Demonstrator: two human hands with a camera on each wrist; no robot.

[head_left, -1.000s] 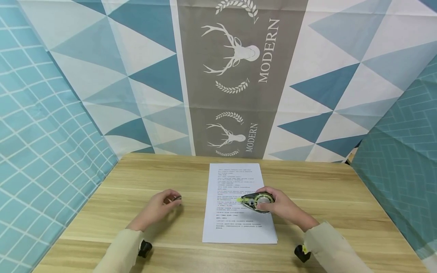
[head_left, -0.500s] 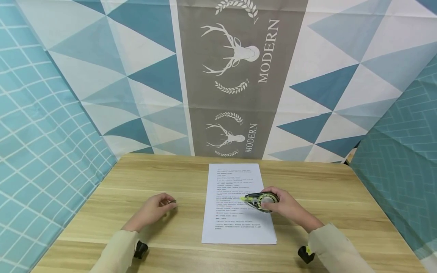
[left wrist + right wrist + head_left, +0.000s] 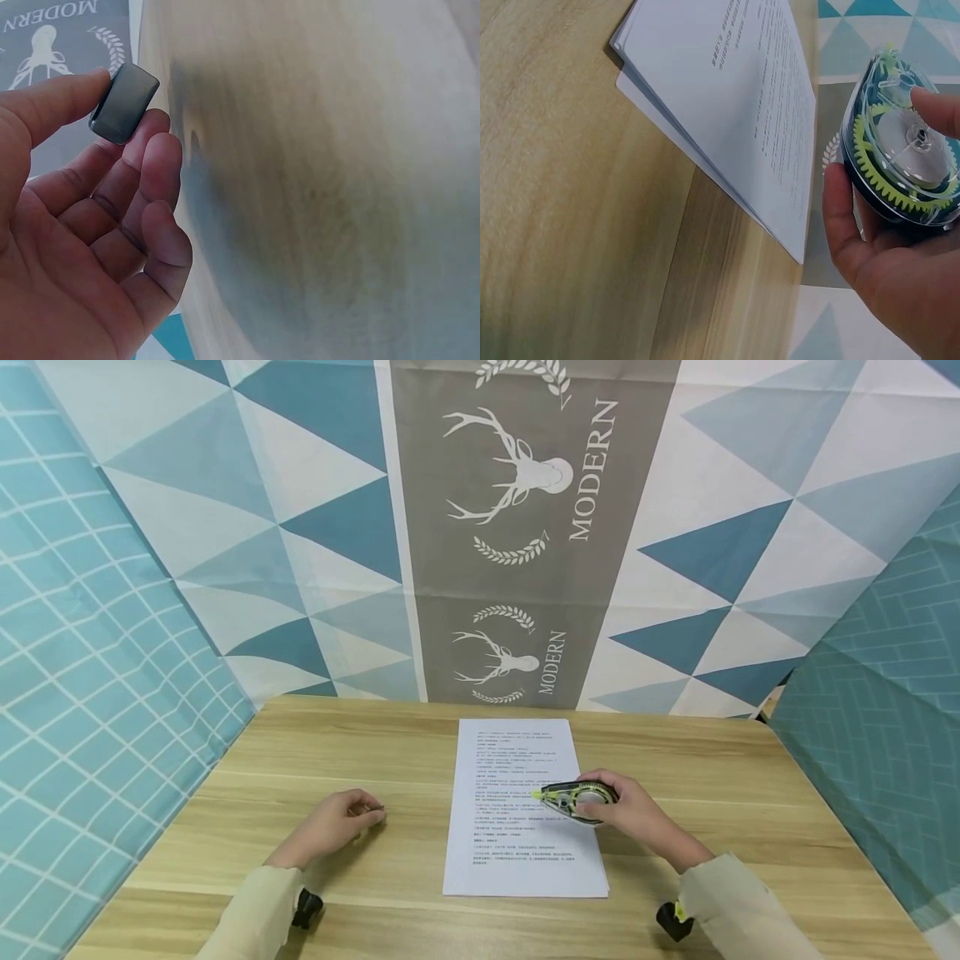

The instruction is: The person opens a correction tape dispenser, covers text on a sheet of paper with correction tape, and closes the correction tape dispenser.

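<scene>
My right hand [image 3: 633,814] holds a correction tape dispenser [image 3: 573,800] over the right side of a stack of printed paper [image 3: 517,868]. In the right wrist view the dispenser [image 3: 904,142] has a clear case with a green gear inside, and the thumb and fingers of the hand [image 3: 900,277] grip its sides. Left of the paper, my left hand [image 3: 330,827] is above the table. The left wrist view shows that hand [image 3: 97,217] pinching a small dark, shiny rectangular piece [image 3: 125,103] between thumb and fingertip, with the other fingers curled.
The wooden table [image 3: 390,743] runs back to a patterned cloth backdrop [image 3: 517,577] with deer heads and triangles. Blue tiled cloth [image 3: 97,677] hangs at the left, green-blue cloth [image 3: 877,693] at the right. A dark wrist device [image 3: 307,910] sits by the left cuff, another [image 3: 673,922] by the right.
My left hand has shifted slightly left and toward the near edge, still pinching the small piece. My right hand has moved a little right with the dispenser. The paper stack has stayed put.
</scene>
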